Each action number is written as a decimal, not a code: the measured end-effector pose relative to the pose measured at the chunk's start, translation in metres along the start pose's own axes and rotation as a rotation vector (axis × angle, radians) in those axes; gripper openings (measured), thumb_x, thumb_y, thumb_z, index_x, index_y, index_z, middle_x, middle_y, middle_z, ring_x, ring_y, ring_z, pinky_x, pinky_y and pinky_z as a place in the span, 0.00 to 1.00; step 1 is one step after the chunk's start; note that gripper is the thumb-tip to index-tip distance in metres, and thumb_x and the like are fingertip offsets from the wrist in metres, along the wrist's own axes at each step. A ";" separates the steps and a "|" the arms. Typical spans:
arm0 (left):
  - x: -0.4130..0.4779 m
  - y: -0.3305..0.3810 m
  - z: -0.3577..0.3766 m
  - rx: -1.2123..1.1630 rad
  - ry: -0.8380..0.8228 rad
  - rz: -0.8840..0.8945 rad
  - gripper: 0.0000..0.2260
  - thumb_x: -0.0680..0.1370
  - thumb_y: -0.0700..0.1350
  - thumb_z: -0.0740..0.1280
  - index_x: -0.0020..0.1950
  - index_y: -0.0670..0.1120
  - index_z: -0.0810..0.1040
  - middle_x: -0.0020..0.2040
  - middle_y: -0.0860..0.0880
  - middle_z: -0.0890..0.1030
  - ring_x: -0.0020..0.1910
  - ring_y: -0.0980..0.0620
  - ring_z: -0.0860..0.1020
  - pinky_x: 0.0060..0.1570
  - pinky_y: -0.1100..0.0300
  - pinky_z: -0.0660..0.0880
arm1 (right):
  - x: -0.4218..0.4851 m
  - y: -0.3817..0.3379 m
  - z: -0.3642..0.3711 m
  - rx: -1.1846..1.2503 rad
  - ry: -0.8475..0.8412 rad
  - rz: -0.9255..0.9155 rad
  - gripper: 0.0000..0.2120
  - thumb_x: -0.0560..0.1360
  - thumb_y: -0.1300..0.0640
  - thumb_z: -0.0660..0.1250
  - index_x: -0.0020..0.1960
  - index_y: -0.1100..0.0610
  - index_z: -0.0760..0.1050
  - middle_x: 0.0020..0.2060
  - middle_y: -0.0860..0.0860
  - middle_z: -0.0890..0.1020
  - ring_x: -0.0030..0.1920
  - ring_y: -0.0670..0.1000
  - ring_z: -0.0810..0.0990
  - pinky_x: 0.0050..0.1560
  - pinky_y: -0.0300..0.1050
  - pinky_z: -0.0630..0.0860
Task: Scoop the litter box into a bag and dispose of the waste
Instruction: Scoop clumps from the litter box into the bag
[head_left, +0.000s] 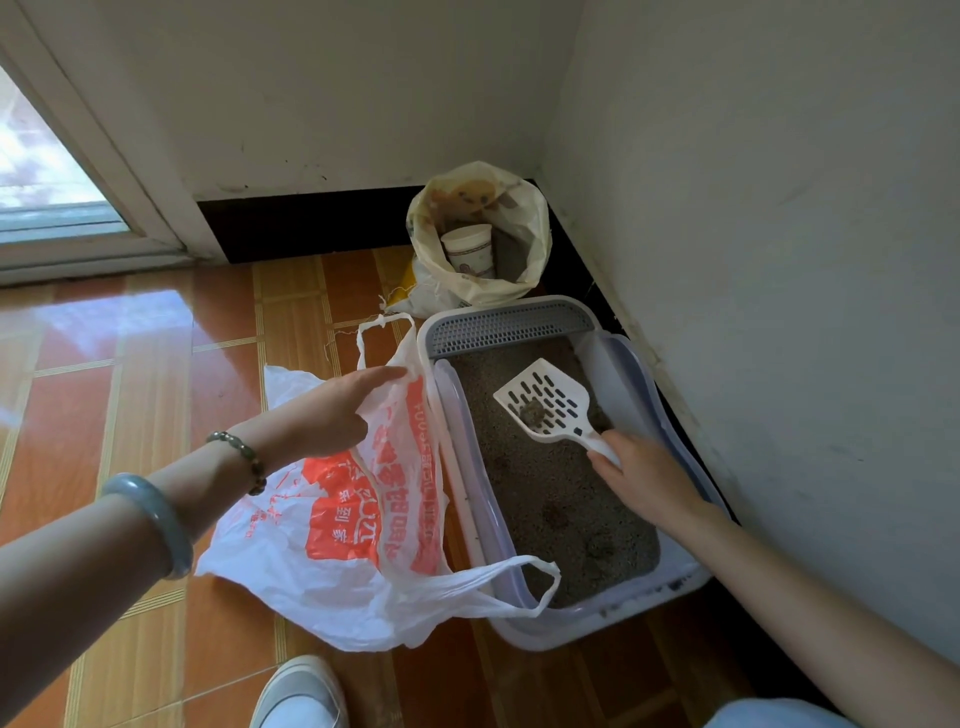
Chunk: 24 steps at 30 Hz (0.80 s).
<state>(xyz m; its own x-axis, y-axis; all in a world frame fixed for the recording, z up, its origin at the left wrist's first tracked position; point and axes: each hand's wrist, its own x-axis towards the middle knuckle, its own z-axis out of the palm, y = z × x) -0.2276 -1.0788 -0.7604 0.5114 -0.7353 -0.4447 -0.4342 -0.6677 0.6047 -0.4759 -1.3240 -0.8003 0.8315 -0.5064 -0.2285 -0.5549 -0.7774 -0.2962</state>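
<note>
A white and grey litter box (675, 577) filled with grey litter (561, 499) lies along the right wall. My right hand (641, 475) grips the handle of a white slotted scoop (545, 400), held over the litter with a dark clump (531, 414) resting in it. Beside the box's left edge lies a white plastic bag with red print (343, 525). My left hand (332, 410) holds the bag's upper rim and keeps its mouth lifted next to the box. One bag handle drapes over the box's near corner.
A yellowish sack (478, 239) with a paper cup (467, 252) inside stands in the corner behind the box. White walls close in at the back and right. Orange floor tiles (145, 395) spread to the left toward a door frame (104, 171). My shoe (301, 693) is at the bottom.
</note>
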 end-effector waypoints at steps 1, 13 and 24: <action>-0.001 0.001 0.000 -0.008 -0.001 -0.002 0.37 0.72 0.25 0.56 0.74 0.56 0.60 0.73 0.48 0.65 0.66 0.46 0.71 0.35 0.62 0.78 | 0.000 0.000 -0.003 -0.004 -0.003 0.006 0.12 0.78 0.50 0.59 0.51 0.58 0.74 0.37 0.51 0.77 0.36 0.50 0.76 0.35 0.47 0.73; -0.006 -0.002 -0.012 -0.237 -0.055 -0.032 0.32 0.75 0.27 0.59 0.73 0.55 0.61 0.63 0.45 0.74 0.55 0.45 0.79 0.43 0.45 0.81 | 0.002 -0.067 -0.084 0.097 -0.052 -0.094 0.11 0.75 0.48 0.64 0.43 0.54 0.77 0.31 0.52 0.78 0.32 0.52 0.76 0.32 0.47 0.68; -0.015 -0.002 -0.021 -0.327 -0.014 0.033 0.31 0.74 0.28 0.55 0.73 0.52 0.62 0.63 0.45 0.74 0.30 0.50 0.68 0.23 0.62 0.63 | -0.017 -0.167 -0.094 -0.500 -0.095 -0.406 0.09 0.77 0.50 0.58 0.49 0.54 0.73 0.40 0.51 0.72 0.43 0.55 0.76 0.35 0.46 0.65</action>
<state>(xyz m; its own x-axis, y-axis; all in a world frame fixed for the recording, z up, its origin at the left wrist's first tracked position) -0.2190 -1.0638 -0.7410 0.4893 -0.7593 -0.4290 -0.1879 -0.5722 0.7983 -0.3949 -1.2202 -0.6593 0.9535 -0.1185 -0.2771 -0.0981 -0.9914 0.0863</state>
